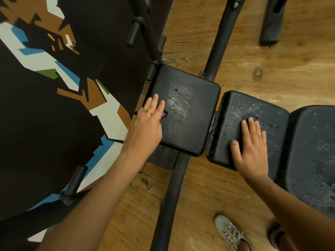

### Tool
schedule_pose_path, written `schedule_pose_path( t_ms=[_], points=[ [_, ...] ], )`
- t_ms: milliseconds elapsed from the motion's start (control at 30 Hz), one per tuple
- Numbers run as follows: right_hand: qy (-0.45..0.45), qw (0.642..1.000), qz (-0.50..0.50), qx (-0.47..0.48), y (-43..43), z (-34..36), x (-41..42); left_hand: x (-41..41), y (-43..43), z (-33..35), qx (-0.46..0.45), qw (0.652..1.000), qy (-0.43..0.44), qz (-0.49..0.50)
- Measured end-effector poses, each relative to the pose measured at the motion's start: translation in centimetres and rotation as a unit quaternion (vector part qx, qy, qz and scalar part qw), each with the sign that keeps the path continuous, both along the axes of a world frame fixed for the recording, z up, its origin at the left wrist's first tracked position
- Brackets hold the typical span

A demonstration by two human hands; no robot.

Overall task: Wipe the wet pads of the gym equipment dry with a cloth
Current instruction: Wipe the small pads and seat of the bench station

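- Wooden floor [272, 69] beneath black, droplet-speckled bench pads.
- Left grip [145, 122], fingers straight, lies on the left pad [195, 131] by its left edge, over a purple bit [164, 115].
- Right grip [252, 147], fingers straight and slightly spread, rests flat on the middle pad [235, 107].

Worn wooden floor [235, 57]; dark wall [36, 133] with angular mural.

The left forearm [101, 187] rises from the lower left of the frame to the left hand [147, 122] at centre, palm down with fingers stretched forward, while the right forearm [290, 200] enters from the lower right, the right hand [252, 147] lying flat with its thumb splayed left.
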State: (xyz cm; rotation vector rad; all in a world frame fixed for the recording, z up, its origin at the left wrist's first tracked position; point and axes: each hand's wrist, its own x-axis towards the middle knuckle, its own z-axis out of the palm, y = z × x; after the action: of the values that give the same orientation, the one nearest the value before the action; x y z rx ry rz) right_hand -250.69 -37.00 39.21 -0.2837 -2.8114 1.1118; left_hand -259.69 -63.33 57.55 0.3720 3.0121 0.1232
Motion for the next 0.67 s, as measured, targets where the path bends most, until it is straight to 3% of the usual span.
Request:
schedule_pose_path(
  t_ms=[300, 434, 668],
  points=[
    [-0.006, 1.0, 0.003, -0.001, 0.1, 0.1, 0.0, 3.6, 2.9, -2.1, 0.012, 0.997, 0.065, 0.049],
    [-0.013, 1.0, 0.006, 0.001, 0.0, 0.2, 0.1, 5.1, 5.7, -4.3, -0.031, 0.999, 0.043, -0.008],
    [-0.011, 1.0, 0.009, 0.004, 0.1, 0.0, 0.0, 5.0, 3.3, -3.1, -0.021, 0.999, 0.026, 0.002]
  ],
)
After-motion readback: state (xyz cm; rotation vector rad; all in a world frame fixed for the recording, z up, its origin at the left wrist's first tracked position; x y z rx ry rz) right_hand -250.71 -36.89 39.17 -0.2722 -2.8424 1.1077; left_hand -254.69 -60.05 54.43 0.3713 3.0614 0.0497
